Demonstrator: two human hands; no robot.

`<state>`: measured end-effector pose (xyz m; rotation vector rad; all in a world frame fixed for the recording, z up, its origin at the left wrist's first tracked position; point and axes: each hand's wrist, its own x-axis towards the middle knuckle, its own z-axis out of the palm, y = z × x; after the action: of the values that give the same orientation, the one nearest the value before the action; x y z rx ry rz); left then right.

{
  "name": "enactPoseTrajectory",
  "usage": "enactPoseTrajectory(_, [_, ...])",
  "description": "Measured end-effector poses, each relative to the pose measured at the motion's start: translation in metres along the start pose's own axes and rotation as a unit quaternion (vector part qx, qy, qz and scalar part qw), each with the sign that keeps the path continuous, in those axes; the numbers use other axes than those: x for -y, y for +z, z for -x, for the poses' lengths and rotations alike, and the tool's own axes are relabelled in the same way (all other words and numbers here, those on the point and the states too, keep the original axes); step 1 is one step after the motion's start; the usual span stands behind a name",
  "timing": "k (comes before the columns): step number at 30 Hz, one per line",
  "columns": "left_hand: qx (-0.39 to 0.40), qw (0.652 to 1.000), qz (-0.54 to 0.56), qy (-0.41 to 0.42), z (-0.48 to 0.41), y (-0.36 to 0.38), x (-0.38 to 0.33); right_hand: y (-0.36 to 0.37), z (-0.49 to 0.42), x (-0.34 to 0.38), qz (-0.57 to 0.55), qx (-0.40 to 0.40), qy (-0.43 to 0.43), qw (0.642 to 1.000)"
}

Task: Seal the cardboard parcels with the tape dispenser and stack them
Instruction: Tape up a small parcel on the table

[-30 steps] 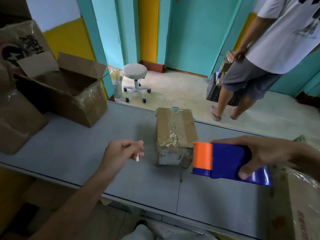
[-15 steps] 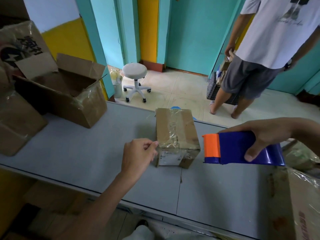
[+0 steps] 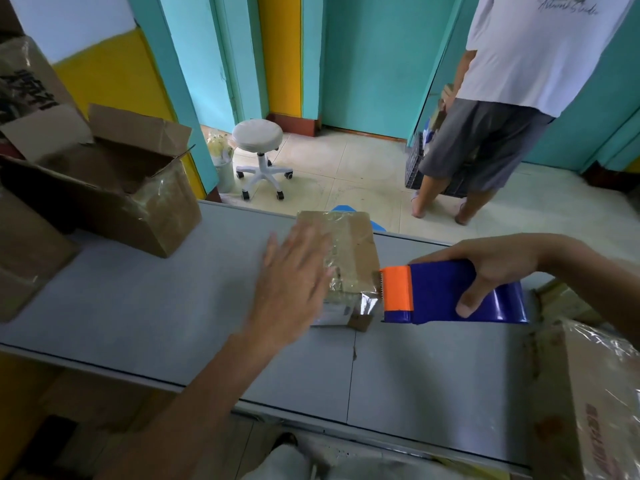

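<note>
Whereas the left hand [image 3: 294,282] earlier pinched the parcel [image 3: 349,251], at centre frame on the table [image 3: 138,306], its fingers now spread straight over its top. The right hand [image 3: 491,268] grips the tape dispenser [image 3: 446,292], now touching the parcel's right edge.

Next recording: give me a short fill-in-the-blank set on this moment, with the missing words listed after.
1. The flat hand on the small parcel is the person's ____ one.
2. The right hand holds the tape dispenser, whose front end is ____.
3. The big box at the left of the table has its flaps ____.
4. On the floor beyond the table stands a white ____.

Missing words: left; orange; open; stool.
</note>
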<state>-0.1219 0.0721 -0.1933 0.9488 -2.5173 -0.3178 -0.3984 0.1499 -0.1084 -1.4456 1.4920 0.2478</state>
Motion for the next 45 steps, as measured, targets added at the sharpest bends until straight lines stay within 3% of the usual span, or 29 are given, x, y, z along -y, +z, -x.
enactPoseTrajectory(2, [0.097, 0.992, -0.043, 0.072, -0.008, 0.015, -0.015, 0.0, 0.001, -0.003, 0.0, 0.003, -0.004, 1.0])
enactPoseTrajectory(6, [0.173, 0.975, -0.129, 0.049, -0.016, 0.034, -0.006, 0.003, 0.012, -0.014, -0.022, -0.005, -0.011, 1.0])
enactPoseTrajectory(20, [0.16, 0.978, -0.114, 0.072, -0.015, 0.035, 0.0, 0.018, 0.019, -0.056, -0.079, -0.007, -0.01, 0.997])
enactPoseTrajectory(29, [0.163, 0.979, -0.098, 0.067, -0.016, 0.032, -0.002, 0.019, -0.037, -0.034, -0.047, -0.016, -0.019, 0.999])
enactPoseTrajectory(37, [0.17, 0.977, -0.107, 0.072, -0.02, 0.034, 0.003, 0.023, -0.039, -0.031, 0.015, -0.072, 0.016, 0.997])
enactPoseTrajectory(45, [0.171, 0.974, -0.12, 0.092, -0.021, 0.036, 0.005, 0.028, -0.042, -0.037, -0.074, -0.06, 0.045, 0.994])
